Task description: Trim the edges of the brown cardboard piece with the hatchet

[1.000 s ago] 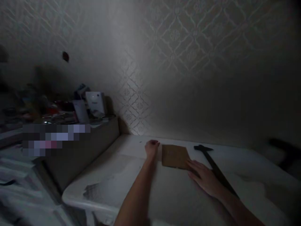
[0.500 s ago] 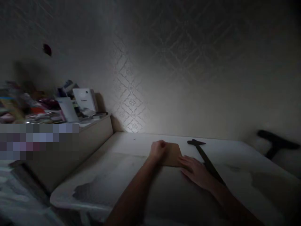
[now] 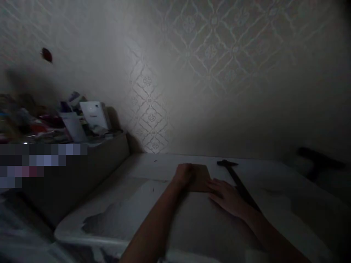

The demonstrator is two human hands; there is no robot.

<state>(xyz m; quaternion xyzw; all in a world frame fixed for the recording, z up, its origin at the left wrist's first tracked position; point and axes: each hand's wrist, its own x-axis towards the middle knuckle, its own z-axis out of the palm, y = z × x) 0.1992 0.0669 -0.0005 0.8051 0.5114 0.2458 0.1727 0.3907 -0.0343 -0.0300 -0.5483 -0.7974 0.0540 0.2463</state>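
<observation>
On the white table lies a flat brown board [image 3: 200, 178], perhaps wood or cardboard. My left hand [image 3: 184, 174] is closed over its left end; what its fingers hold, if anything, is hidden. At the board's right edge rests my right hand [image 3: 223, 193], fingers stretched out and their tips touching the board. A dark hammer [image 3: 238, 180] lies just beyond my right hand, head toward the wall and handle running back behind my right forearm.
The white table [image 3: 145, 164] meets a patterned wall [image 3: 208, 91]. To the left, a cabinet [image 3: 109, 160] carries a clutter of items and a white box [image 3: 94, 114]. A dark T-shaped object [image 3: 318, 160] stands beyond the table's right side. The light is dim.
The picture shifts slightly to the left, and the light over the table has grown dimmer. Both hands keep their places on the board; the hammer has not moved on the table.
</observation>
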